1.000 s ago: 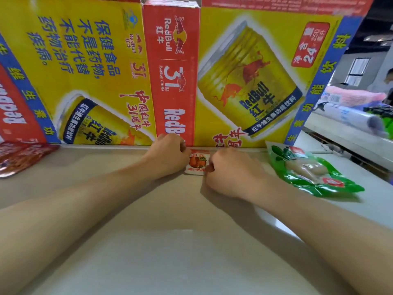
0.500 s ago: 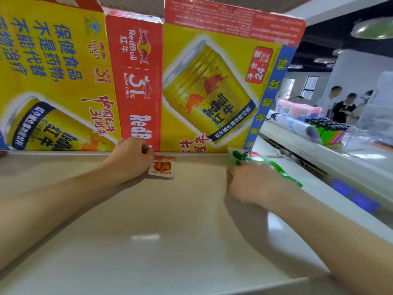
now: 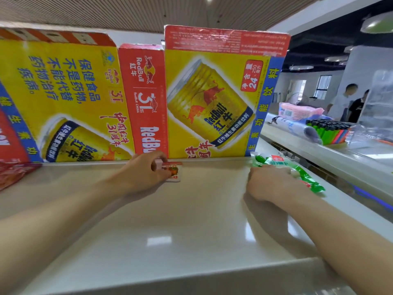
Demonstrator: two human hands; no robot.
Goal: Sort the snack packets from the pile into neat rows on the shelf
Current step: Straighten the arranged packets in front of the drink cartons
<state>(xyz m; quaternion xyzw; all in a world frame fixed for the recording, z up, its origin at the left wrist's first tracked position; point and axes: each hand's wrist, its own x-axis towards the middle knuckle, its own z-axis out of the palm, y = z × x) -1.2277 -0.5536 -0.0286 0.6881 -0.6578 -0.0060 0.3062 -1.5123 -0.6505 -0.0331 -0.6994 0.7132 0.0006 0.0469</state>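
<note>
Your right hand (image 3: 270, 183) has left the small packet (image 3: 176, 173); its fingers now curl onto the green packet (image 3: 303, 175) at the right end of the shelf (image 3: 191, 220). Your left hand (image 3: 142, 174) still pinches the small packet by the boxes (image 3: 212, 99). The green packet is probably next to be placed.

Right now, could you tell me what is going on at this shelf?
A person is sorting snack packets on a pale shelf backed by flattened Red Bull cartons. The left hand pinches a small packet close to the cartons. The right hand has its fingers curled on a green packet at the shelf's right end. A red packet lies at the far left. No row shows yet.
</note>
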